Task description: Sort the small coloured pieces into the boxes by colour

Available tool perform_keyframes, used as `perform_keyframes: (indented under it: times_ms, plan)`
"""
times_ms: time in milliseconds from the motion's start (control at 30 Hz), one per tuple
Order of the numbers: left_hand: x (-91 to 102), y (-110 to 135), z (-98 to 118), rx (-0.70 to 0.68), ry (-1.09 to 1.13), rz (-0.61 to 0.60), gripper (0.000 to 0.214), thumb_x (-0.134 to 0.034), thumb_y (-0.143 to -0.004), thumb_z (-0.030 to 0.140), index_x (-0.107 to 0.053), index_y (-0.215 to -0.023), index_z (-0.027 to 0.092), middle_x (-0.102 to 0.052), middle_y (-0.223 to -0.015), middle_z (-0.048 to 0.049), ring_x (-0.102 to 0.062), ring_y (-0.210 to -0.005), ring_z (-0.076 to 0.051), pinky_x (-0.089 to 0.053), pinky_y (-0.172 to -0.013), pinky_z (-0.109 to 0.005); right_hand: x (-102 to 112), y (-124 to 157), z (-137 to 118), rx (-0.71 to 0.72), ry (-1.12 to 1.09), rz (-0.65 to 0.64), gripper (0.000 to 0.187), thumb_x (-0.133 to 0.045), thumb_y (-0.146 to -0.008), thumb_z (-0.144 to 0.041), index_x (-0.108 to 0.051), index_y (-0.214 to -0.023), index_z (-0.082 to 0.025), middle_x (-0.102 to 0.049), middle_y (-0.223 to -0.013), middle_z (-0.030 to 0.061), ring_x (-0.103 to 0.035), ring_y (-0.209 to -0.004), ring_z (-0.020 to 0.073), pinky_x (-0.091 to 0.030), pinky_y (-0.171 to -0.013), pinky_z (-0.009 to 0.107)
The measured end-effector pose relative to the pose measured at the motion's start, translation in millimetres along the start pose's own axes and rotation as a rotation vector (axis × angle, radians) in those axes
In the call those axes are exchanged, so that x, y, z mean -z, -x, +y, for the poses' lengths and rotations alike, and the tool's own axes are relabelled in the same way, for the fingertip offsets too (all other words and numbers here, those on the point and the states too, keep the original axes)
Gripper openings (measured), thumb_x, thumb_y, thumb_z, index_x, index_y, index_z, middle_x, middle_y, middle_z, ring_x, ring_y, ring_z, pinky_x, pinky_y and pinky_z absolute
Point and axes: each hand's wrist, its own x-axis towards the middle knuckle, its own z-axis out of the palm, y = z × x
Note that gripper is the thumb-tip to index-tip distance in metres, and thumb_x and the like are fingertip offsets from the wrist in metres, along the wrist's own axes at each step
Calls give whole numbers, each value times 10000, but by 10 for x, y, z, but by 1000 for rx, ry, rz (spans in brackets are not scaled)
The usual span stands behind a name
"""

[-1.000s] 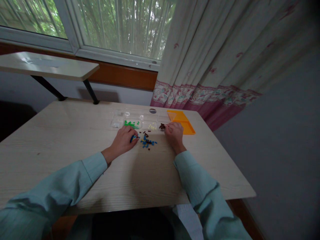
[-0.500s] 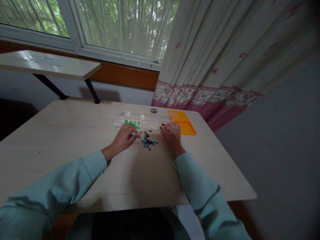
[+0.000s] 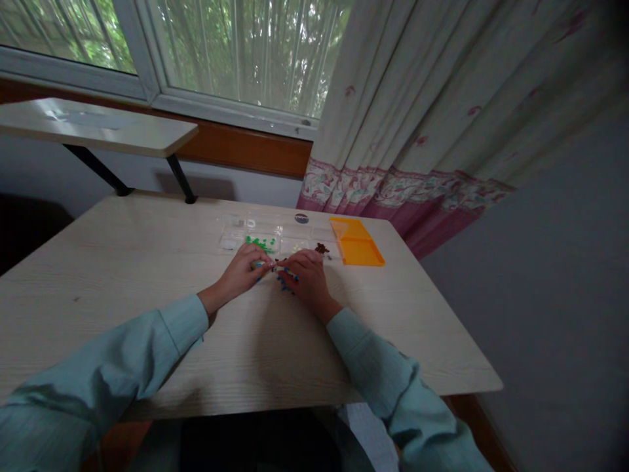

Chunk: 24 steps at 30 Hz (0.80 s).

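Note:
My left hand [image 3: 243,270] rests on the wooden table [image 3: 147,275], fingers curled around small blue pieces at its fingertips. My right hand [image 3: 307,278] lies over the loose pile of blue and dark brown pieces [image 3: 284,283], fingers bent in a pinch, and hides most of the pile. The fingertips of both hands almost meet. Just beyond them stands a clear compartment box [image 3: 246,226] holding green pieces [image 3: 260,244], pale pieces [image 3: 296,247] and dark brown pieces [image 3: 322,248] in separate cells.
An orange lid or tray [image 3: 358,249] lies right of the clear box. A small dark round object [image 3: 301,218] sits behind the box. Beyond the table are a second table [image 3: 93,128], a window and a flowered curtain [image 3: 417,131].
My right hand has moved left from the brown-piece cell at the box onto the loose pile. My left hand has stayed in place with its blue pieces.

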Motion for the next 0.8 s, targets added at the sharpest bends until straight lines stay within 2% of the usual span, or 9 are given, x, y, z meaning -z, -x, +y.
perform_keyframes:
  times_ms: [333, 567, 667, 800]
  plan:
    - [-17, 18, -27, -39, -17, -12, 238, -568, -930, 400, -669, -859, 197, -634, -903, -45, -558, -931, -200, -432, -879, -368, -51, 5, -40, 14, -7, 21, 163, -610, -926, -346, -749, -961, -267, -721, -909, 24, -568, -981, 192, -376, -1001, 386]
    - [-14, 26, -34, -72, -12, -13, 215, -528, -958, 346, -656, -884, 190, -624, -926, -50, -552, -936, -192, -431, -880, -363, -38, 14, -36, 46, -2, 61, 161, -610, -927, -337, -749, -957, -263, -724, -887, 18, -565, -972, 188, -368, -991, 373]
    - [-4, 28, -15, -55, -13, -10, 232, -512, -966, 344, -667, -880, 194, -620, -925, -50, -548, -935, -193, -434, -874, -363, -14, -1, 56, -19, 11, 56, 164, -608, -928, -340, -752, -927, -262, -725, -870, 19, -568, -975, 194, -350, -981, 386]
    - [2, 30, -1, -37, -24, -15, 237, -499, -968, 341, -670, -895, 194, -617, -923, -50, -545, -938, -196, -436, -877, -366, 47, 0, 410, -216, 65, 110, 197, -601, -928, -349, -760, -880, -243, -726, -850, 23, -569, -893, 191, -352, -916, 374]
